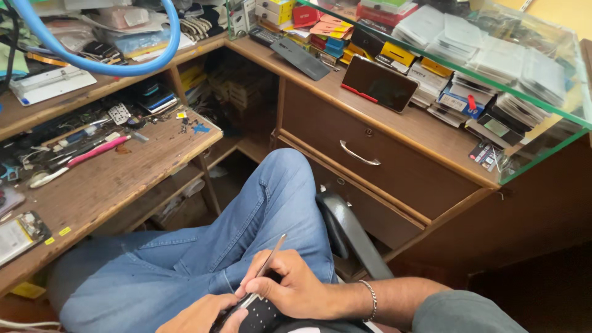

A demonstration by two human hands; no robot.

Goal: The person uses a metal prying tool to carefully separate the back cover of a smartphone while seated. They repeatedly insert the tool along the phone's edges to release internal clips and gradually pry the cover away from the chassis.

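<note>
A small black device with a dotted back (258,314) is held low over the lap, at the bottom edge of the view, partly hidden by both hands. A thin metal pry tool (269,262) is pinched between thumb and forefinger of the right hand (295,287), its upper end slanted up and to the right, its lower end set against the device's top edge. The right wrist is bent inward, a metal bracelet (371,300) worn on it, the forearm entering from the lower right. The left hand (200,314) is cupped beneath the device, fingers curled together around its side. Blue jeans (246,228) lie under the hands. A wooden workbench (117,179) with scattered tools stands to the left, a wooden drawer (370,154) ahead, a glass counter (493,68) above it.
</note>
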